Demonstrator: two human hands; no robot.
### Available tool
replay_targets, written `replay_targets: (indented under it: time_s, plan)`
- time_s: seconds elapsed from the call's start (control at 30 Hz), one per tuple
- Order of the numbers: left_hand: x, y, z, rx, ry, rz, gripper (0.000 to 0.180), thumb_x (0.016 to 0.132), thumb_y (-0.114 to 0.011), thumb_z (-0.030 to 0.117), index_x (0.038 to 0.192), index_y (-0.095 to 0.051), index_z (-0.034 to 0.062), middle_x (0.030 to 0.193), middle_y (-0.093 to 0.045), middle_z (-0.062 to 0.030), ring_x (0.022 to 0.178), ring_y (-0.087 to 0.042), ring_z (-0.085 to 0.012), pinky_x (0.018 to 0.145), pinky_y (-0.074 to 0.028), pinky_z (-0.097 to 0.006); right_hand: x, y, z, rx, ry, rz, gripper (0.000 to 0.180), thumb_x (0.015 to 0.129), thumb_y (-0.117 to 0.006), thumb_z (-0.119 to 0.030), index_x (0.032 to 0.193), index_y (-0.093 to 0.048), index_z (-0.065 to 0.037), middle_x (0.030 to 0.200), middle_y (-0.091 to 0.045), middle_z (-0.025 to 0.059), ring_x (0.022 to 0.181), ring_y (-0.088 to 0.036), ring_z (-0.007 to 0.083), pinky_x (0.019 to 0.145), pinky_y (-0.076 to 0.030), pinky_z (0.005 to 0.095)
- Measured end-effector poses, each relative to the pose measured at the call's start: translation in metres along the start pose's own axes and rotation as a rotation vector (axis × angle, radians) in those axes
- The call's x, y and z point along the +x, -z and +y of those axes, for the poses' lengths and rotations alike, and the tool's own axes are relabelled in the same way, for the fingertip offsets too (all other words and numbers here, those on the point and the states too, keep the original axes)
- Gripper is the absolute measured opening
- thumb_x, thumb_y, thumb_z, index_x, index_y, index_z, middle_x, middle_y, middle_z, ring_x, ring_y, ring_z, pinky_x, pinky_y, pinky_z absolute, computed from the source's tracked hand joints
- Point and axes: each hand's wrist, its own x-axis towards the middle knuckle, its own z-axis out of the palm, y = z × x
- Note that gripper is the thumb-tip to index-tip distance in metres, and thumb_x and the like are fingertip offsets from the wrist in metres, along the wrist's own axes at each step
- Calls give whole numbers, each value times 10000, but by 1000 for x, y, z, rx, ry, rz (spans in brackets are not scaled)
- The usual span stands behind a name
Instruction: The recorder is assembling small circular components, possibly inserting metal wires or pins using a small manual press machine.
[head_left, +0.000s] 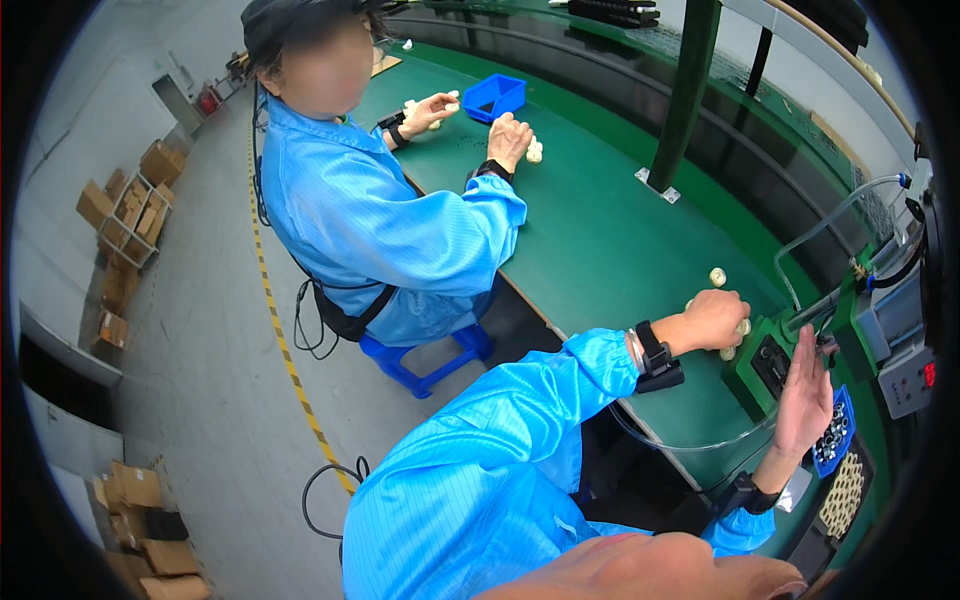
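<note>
Judging by how the bench looks, you're somewhere mid-batch. A few cream pieces point(718, 276) sit to the left of the press point(745, 388), but I can't tell whether those are finished or waiting. There's plenty of stock left either way: to the right of the press, toward the lower edge of the view, the blue tray point(826, 467) has lots of small metal parts point(830, 432), and just past it the cream rings point(842, 497) cover most of a dark tray point(812, 548). So I'd call it a long way from done. Can't make out whether anything's seated in the press, too much going on around it.

As for your hands, they're well apart. Your left hand point(712, 320) is just left of the press with its fingers curled down, cream pieces right at the fingertips and peeking out beside them. Can't tell if you're actually gripping one or only touching it. Your right hand point(803, 405) is on the right side of the press, palm flat and fingers straight up, nothing in it that I can see. Whether it's touching the press, no idea. The closest cream pieces lie between your left hand and the press, with the farthest one just beyond your knuckles.
</note>
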Motion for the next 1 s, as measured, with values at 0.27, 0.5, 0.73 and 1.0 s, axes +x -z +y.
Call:
replay_targets:
  time_s: [0.27, 0.5, 0.73, 1.0]
  plan:
    - [3, 1, -2, 60, -16, -51, 295, 673, -659, 248, 917, -660, 82, 842, -616, -134, 793, -620, -327, 690, -515, -437, -2, 8, -7, -44, -75, -208, 453, 965, -389, -94, 1373, -290, 78, 1484, -221, 235, 1398, -176, 356, 1129, -280, 437]
    - [2, 11, 2, 37, -13, -58, 366, 724, -662, 286, 1029, -653, 85, 892, -630, -134, 821, -621, -333, 720, -509, -433, -35, 33, -34, -782, 177, 184, 383, 926, -500, -126, 1281, -479, 16, 1286, -512, 197, 1110, -567, 296, 843, -511, 329]
    - [6, 11, 11, 52, -21, -104, 401, 736, -675, 309, 1059, -642, 72, 925, -652, -146, 840, -626, -348, 728, -505, -439, -120, 63, -92, -2347, 718, 461, 272, 834, -639, -88, 1090, -620, 2, 1065, -647, 173, 941, -643, 265, 816, -502, 334]
    - [0, 18, 2, 89, 14, -138, 399, 741, -671, 305, 1064, -636, 74, 914, -654, -151, 856, -629, -333, 723, -502, -427, -158, 104, -103, -2558, 445, 423, 691, 643, -787, -245, 1270, -531, -110, 1371, -420, 219, 1237, -421, 406, 996, -383, 468]
